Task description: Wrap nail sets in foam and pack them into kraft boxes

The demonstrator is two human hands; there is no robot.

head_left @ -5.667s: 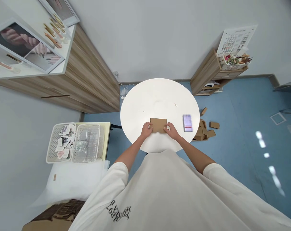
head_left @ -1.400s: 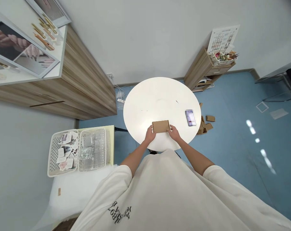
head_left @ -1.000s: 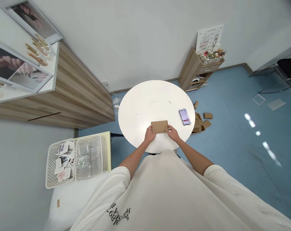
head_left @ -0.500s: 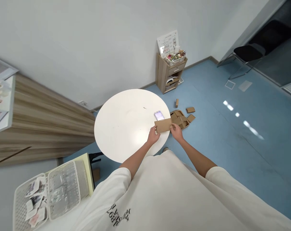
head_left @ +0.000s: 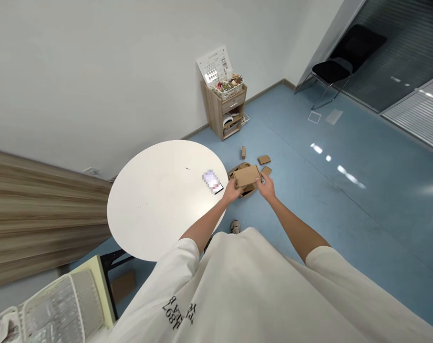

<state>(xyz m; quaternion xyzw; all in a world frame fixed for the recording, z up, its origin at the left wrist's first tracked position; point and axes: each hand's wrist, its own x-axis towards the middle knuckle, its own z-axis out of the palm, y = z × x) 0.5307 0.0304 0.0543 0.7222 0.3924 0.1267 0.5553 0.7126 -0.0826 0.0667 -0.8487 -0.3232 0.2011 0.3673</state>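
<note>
Both my hands hold a small flat kraft cardboard box (head_left: 246, 176) out past the edge of the round white table (head_left: 159, 205). My left hand (head_left: 232, 192) grips its near left corner, and my right hand (head_left: 266, 187) grips its right end. Beneath the box lies a heap of flattened cardboard (head_left: 243, 191) on the blue floor, partly hidden by it. A phone (head_left: 212, 182), pixelated on its face, lies on the table close to my left hand.
Loose cardboard pieces (head_left: 263, 160) lie around the heap. A wooden drawer unit (head_left: 222, 114) with a basket on top stands by the wall. A black chair (head_left: 331, 71) stands far right, and a wood-grain cabinet (head_left: 41, 209) fills the left side.
The box has left the tabletop and now hangs out over the floor heap, to the right. My view has swung right, so the table and the tray shift left and down.
</note>
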